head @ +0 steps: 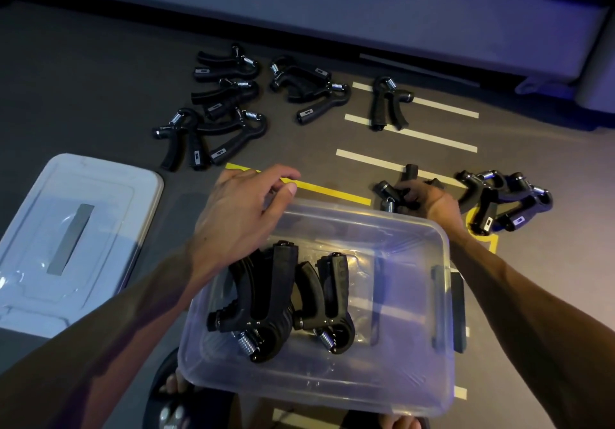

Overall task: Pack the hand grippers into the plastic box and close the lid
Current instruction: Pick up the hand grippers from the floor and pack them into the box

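A clear plastic box (442, 295) stands open on the dark floor in front of me. Inside it lie black hand grippers, one at the left (263, 309) and one beside it (327, 309). My left hand (243, 209) hovers over the box's far left corner, fingers loosely curled, holding nothing. My right hand (422, 195) reaches past the box's far right corner and grips a black hand gripper (391, 190) on the floor. The box's lid (66, 239) lies flat on the floor to the left.
Several more hand grippers lie in a loose group (239, 102) on the floor beyond the box, one alone (387, 102) on white tape stripes, and a pile (506, 200) at the right. Yellow tape (329, 190) marks the floor. My sandalled feet (173, 392) show below the box.
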The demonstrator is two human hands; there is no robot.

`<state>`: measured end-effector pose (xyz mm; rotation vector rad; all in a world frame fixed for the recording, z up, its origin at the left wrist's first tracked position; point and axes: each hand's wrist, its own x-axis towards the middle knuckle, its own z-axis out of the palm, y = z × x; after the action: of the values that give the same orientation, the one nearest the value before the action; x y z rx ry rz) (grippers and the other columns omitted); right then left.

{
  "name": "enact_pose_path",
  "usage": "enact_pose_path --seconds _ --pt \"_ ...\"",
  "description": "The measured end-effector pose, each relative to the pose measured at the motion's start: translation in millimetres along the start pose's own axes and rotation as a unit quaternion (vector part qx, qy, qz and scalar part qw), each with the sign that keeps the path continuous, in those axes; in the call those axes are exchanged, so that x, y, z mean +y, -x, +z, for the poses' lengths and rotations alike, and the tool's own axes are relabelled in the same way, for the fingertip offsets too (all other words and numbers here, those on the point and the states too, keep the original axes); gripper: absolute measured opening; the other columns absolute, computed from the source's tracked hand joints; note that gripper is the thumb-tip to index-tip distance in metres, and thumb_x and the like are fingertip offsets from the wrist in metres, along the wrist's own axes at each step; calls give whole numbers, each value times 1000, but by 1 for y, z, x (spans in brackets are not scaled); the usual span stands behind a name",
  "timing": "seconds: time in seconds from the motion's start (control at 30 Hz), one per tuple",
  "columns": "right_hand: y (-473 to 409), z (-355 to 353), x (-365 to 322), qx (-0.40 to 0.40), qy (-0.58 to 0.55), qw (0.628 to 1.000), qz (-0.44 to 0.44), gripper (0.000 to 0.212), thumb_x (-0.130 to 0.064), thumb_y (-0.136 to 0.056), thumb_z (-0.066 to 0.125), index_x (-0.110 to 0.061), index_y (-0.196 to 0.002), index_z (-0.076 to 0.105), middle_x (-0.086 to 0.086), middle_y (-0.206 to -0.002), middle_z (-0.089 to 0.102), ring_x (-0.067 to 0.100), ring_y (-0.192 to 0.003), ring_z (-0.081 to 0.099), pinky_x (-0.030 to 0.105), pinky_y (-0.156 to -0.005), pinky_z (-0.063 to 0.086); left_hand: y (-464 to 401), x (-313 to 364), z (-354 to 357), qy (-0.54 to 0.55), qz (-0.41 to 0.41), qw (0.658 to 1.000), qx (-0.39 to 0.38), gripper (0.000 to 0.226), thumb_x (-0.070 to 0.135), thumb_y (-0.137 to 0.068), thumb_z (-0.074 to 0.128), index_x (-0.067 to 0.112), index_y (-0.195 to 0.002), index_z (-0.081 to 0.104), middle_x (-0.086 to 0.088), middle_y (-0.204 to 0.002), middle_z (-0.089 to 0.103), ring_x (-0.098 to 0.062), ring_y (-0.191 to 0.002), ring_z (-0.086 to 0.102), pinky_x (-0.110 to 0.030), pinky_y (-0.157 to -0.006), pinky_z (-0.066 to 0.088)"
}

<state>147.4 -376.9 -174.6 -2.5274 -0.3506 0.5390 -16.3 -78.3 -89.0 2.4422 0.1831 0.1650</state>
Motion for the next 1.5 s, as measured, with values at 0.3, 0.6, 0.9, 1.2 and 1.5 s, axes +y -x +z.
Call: enact_pose_path --seconds 0.3,0.6,0.9,1.2,1.5 --pt "35 -57 -109 149 -61 969 -186 37 -22 -80 73 -33 -115 69 -11 -94 67 12 -64 59 23 -67 51 7 18 -17 74 -10 997 24 21 37 -104 52 32 -117 68 18 -99 72 -3 -100 63 -39 -95 48" --pt "123 -33 -168 111 80 917 -376 37 -29 -86 72 -27 -122 62 -12 -104 67 4 -81 59 34 -69 56 26 37 -32 199 -22 979 -26 27 50 -96 58 28 -106 71 17 -88 74 5 -77 66 -27 -73 50" --pt "123 -43 -162 14 -325 941 -98 34 -19 -97 61 -14 -131 54 17 -112 64 26 -83 70 39 -57 62 53 40 -25 226 -32 967 -112 18 41 -93 68 27 -104 68 21 -76 70 5 -69 59 -22 -73 45" --pt "121 -20 -113 -141 -175 973 -61 17 -11 -98 59 -10 -115 58 4 -82 66 21 -69 68 42 -60 62 49 25 -27 26 31 999 36 22 45 -98 52 33 -98 70 22 -93 65 -13 -96 52 -49 -93 42" --pt "119 37 -91 -160 -133 978 -28 14 -10 -98 57 -15 -112 57 17 -93 65 25 -75 61 50 -69 61 52 -5 -9 -38 23 998 54 30 41 -100 49 35 -127 62 19 -135 55 -10 -132 40 -33 -105 24"
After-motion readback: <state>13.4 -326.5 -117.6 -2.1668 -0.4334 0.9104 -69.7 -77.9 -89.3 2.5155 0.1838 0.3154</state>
